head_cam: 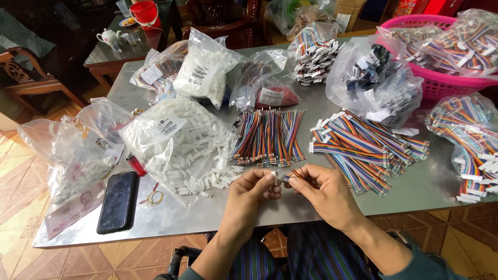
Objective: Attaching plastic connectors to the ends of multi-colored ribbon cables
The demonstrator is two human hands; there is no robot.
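My left hand (250,193) pinches a small white plastic connector housing (273,175) between thumb and forefinger. My right hand (326,193) grips a short bundle of thin coloured wires (296,175), its end touching the connector. Both hands hover over the front edge of the grey metal table (171,215). Just beyond them lies a row of loose multicoloured wire bundles (268,137). To the right sit finished rainbow ribbon cables with white connectors (363,145).
An open bag spilling white connector housings (179,148) lies left of my hands. A black phone (119,201), a red lighter (136,165), a banknote (72,210) and rubber bands (154,197) sit front left. More bagged parts (371,80) and a pink basket (441,83) fill the back and right.
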